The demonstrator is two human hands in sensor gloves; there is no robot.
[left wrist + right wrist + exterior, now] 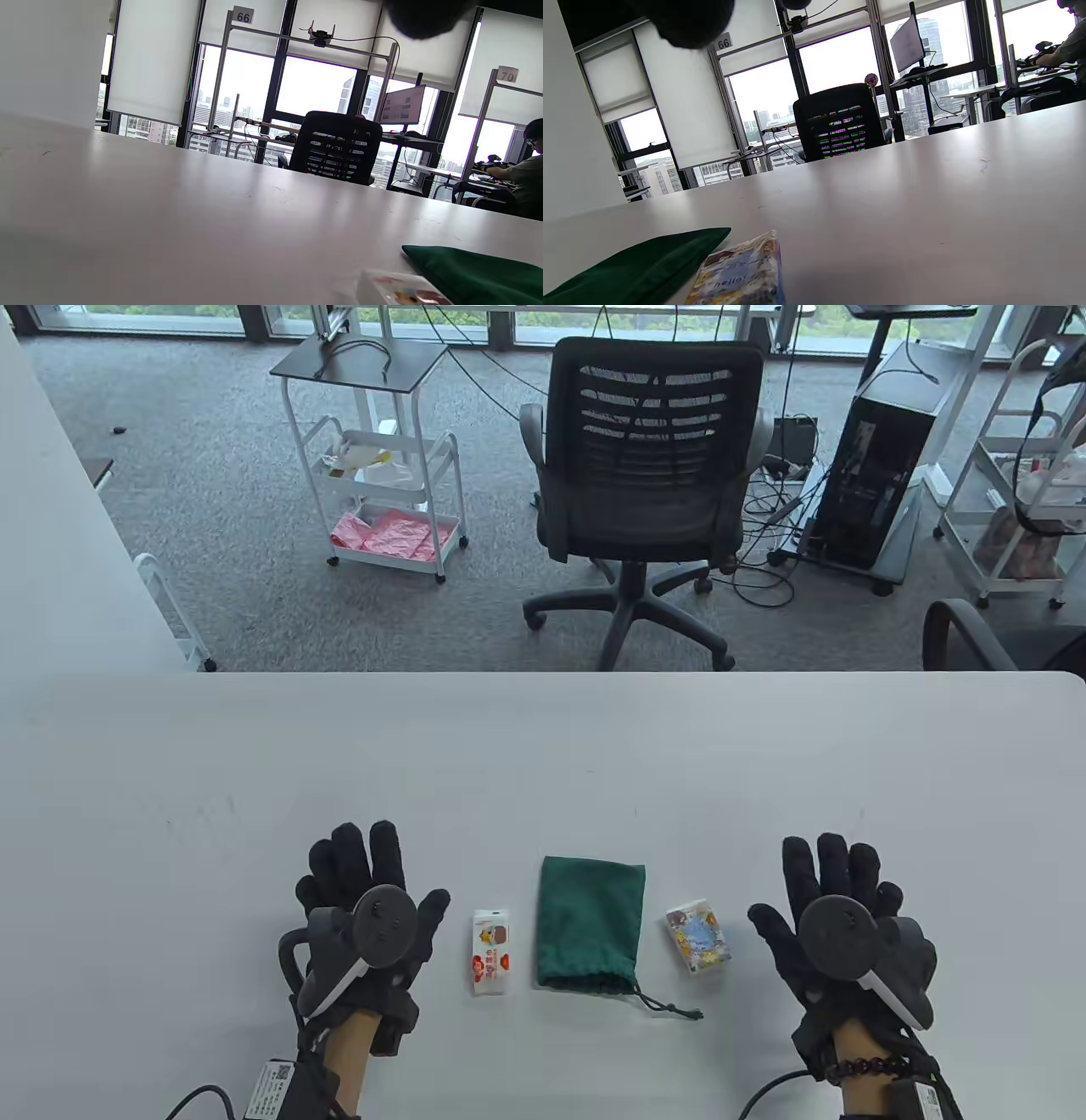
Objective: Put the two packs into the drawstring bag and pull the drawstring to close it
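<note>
A green drawstring bag (589,923) lies flat on the white table (543,763), its gathered mouth and cord (670,1008) toward me. A white pack with red print (490,951) lies just left of it, and a pack with blue and yellow print (698,938) just right. My left hand (366,891) rests flat on the table left of the white pack, fingers spread, holding nothing. Flat and empty as well, my right hand (827,891) is right of the colourful pack. The left wrist view catches the bag (479,271) and white pack (398,290); the right wrist view catches the bag (636,267) and colourful pack (740,275).
Past the table's far edge stands a black office chair (645,475). A white trolley (373,475) is on the floor at the left, a computer tower (882,466) at the right. A person sits at a far desk (528,178).
</note>
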